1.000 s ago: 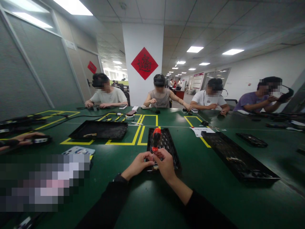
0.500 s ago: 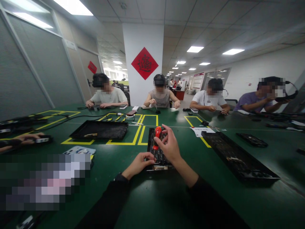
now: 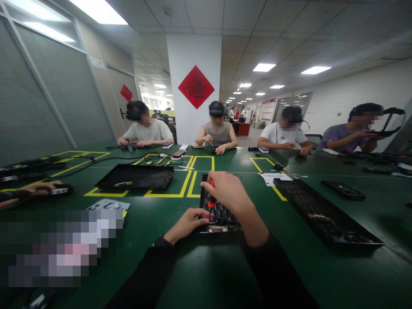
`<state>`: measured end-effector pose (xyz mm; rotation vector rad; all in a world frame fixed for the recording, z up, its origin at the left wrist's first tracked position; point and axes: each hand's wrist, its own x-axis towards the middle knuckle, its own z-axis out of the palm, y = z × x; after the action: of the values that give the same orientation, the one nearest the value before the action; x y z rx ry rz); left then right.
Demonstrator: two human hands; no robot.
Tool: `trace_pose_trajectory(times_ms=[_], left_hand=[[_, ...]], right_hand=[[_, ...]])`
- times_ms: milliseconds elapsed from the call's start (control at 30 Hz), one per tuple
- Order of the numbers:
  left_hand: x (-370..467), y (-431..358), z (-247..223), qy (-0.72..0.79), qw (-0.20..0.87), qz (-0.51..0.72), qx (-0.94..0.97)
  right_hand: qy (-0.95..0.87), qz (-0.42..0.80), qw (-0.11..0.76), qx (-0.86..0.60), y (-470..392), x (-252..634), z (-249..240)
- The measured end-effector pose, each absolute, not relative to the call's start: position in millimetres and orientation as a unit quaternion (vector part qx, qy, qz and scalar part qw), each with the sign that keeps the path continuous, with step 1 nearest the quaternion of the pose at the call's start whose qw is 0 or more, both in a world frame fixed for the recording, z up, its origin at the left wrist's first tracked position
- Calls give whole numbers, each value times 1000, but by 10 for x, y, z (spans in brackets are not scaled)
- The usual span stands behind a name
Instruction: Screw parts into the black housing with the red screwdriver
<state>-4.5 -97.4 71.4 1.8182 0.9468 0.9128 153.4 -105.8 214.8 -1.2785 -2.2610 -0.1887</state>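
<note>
A black tray with many small dark parts lies in front of me on the green table. My right hand is closed over the handle of a red screwdriver, which stands nearly upright with its shaft pointing down into the tray. Near the shaft's lower end, the thumb and fingers of my left hand are pinched together at the tray's left side. Whatever those fingertips hold is too small to make out. A pale strip shows at the tray's near end.
Another black tray lies at the left, and a long one at the right beside a paper sheet. A co-worker's hand rests at the far left. Several people sit across the table.
My right hand has closed over the top of the screwdriver handle; before, its fingers were raised and more open beside it. My left hand has barely moved.
</note>
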Motion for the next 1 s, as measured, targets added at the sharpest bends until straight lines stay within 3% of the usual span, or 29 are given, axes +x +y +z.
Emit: trace_pose_trajectory(times_ms=[500, 1000], left_hand=[[-70, -934, 662, 371, 439, 371, 729], [-59, -976, 702, 380, 416, 370, 739]], right_hand=[[-841, -74, 269, -464, -1071, 1517, 2121], [-836, -62, 185, -513, -1123, 1550, 2213]])
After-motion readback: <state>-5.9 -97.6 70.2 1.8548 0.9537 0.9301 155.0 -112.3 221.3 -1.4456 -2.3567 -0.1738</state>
